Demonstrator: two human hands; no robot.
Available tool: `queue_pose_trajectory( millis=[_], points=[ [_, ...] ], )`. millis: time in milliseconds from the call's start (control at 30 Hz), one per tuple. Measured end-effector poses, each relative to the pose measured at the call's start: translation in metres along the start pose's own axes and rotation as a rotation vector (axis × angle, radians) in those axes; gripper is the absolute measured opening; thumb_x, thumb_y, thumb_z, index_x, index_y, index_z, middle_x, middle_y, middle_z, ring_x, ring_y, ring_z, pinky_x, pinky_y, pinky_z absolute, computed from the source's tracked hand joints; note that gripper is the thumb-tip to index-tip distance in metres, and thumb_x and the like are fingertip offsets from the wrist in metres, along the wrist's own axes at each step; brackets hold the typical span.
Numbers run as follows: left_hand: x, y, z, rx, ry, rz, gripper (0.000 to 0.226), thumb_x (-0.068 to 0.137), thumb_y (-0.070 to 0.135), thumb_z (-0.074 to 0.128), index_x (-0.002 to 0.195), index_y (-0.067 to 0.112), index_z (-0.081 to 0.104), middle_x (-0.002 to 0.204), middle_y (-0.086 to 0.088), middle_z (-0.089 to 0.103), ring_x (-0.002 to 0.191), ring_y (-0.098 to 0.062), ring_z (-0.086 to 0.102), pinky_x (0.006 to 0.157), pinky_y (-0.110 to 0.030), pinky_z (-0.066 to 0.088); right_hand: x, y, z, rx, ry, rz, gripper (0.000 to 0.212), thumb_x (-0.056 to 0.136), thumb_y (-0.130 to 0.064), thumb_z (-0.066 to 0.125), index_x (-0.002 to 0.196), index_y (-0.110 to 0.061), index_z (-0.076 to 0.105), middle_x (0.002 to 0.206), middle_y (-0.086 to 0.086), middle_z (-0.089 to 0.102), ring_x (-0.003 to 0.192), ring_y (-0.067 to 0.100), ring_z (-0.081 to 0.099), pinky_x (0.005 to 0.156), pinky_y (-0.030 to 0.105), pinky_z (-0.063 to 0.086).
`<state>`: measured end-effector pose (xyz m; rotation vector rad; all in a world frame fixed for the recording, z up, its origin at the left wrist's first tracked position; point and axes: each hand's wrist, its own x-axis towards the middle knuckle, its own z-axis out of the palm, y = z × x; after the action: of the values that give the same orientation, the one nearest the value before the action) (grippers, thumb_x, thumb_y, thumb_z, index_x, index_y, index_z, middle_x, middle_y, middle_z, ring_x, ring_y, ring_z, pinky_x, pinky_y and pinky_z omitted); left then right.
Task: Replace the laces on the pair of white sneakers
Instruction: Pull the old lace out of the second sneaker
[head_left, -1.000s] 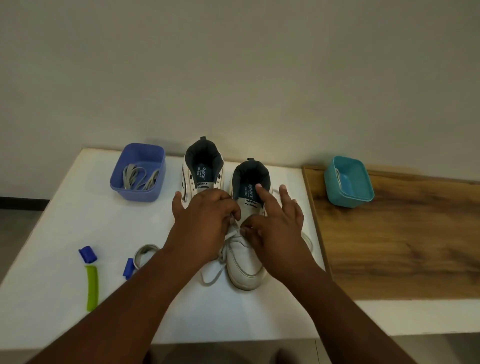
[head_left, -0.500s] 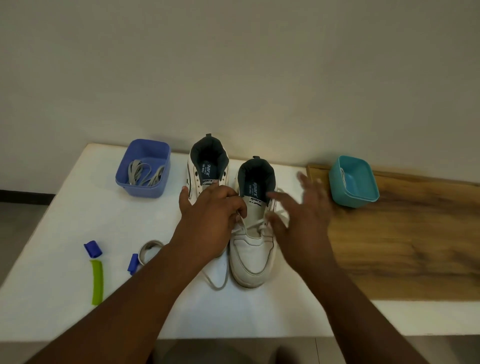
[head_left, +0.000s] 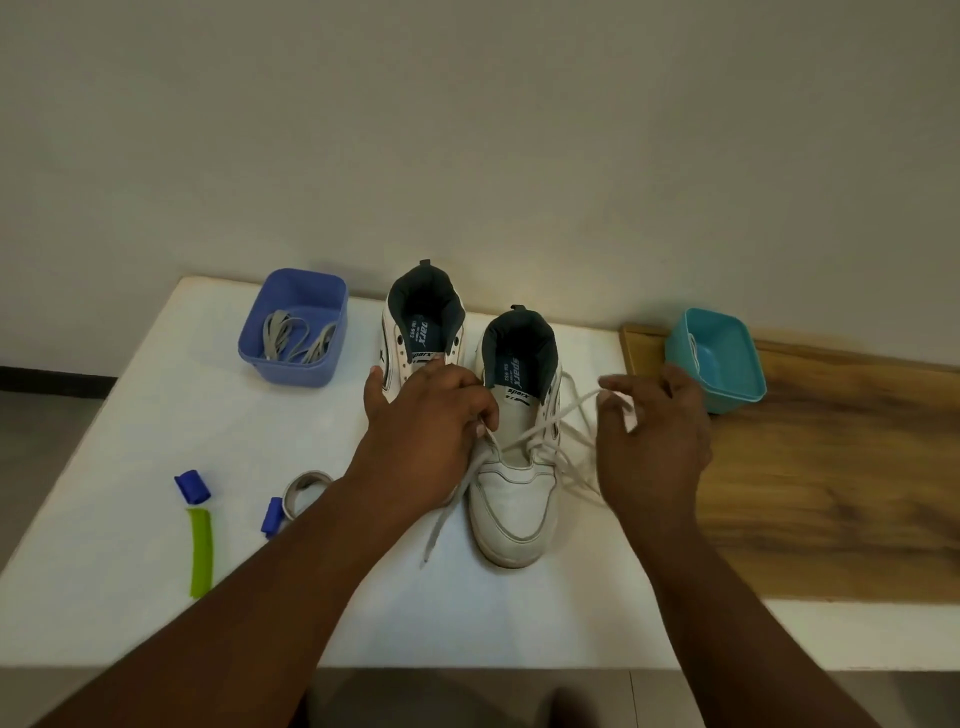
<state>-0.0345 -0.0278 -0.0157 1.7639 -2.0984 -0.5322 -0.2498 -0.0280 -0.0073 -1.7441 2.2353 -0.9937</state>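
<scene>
Change: since a second earlier, right hand (head_left: 655, 441) had swung off the shoe toward the teal tub (head_left: 719, 358), drawing lace out.
Right hand: pinched the white lace (head_left: 550, 422) at its fingertips.
Left hand (head_left: 423, 431): fingers curled on the lace at the right sneaker (head_left: 517, 457) eyelets.
Writing: "sparx" read on both insoles.
Sneakers: white, dark-lined, side by side on the white table (head_left: 130, 467); left sneaker (head_left: 423, 332) unlaced.
Blue tub (head_left: 296, 327): held grey laces (head_left: 296, 340).
</scene>
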Motion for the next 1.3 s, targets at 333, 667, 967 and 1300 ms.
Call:
queue_pose_trajectory(
  millis=[333,667,967,1300],
  points=[
    [0.000,-0.003,0.002,0.018,0.007,-0.002,0.017,0.096,0.028,0.057,0.098,0.043,0.064,0.128,0.020,0.054,0.140,-0.010,0.036,0.117,-0.063,0.007,-0.015,-0.016,0.009,-0.255,-0.237,-0.393,0.008,0.090,-0.031,0.071,0.093,-0.039,0.073,0.157,0.000,0.043,0.153,0.033,0.020,0.122,0.060,0.010],
    [0.000,-0.004,0.005,-0.011,0.039,0.014,0.018,0.092,0.026,0.064,0.097,0.043,0.065,0.123,0.019,0.056,0.131,-0.009,0.043,0.117,-0.061,0.007,-0.009,-0.013,0.005,-0.056,-0.119,-0.253,0.033,0.093,-0.029,0.069,0.124,-0.039,0.065,0.160,0.012,0.031,0.153,0.036,0.017,0.122,0.060,0.017],
    [0.000,-0.002,0.005,0.006,0.054,0.026,0.016,0.096,0.028,0.059,0.098,0.042,0.067,0.124,0.019,0.056,0.130,-0.009,0.044,0.116,-0.061,0.009,-0.010,-0.015,0.005,-0.289,-0.186,-0.326,0.006,0.093,-0.032,0.068,0.096,-0.036,0.072,0.155,0.001,0.044,0.151,0.036,0.024,0.121,0.061,0.014],
    [-0.004,0.002,0.010,0.049,0.028,0.116,0.060,0.085,0.065,0.053,0.140,0.044,0.041,0.162,0.007,0.019,0.155,-0.022,-0.002,0.120,-0.061,-0.004,-0.010,-0.030,-0.005,0.241,-0.064,-0.422,0.013,0.097,-0.015,0.068,0.107,-0.019,0.075,0.098,-0.005,0.064,0.091,0.006,0.058,0.075,0.028,0.052]
  ],
)
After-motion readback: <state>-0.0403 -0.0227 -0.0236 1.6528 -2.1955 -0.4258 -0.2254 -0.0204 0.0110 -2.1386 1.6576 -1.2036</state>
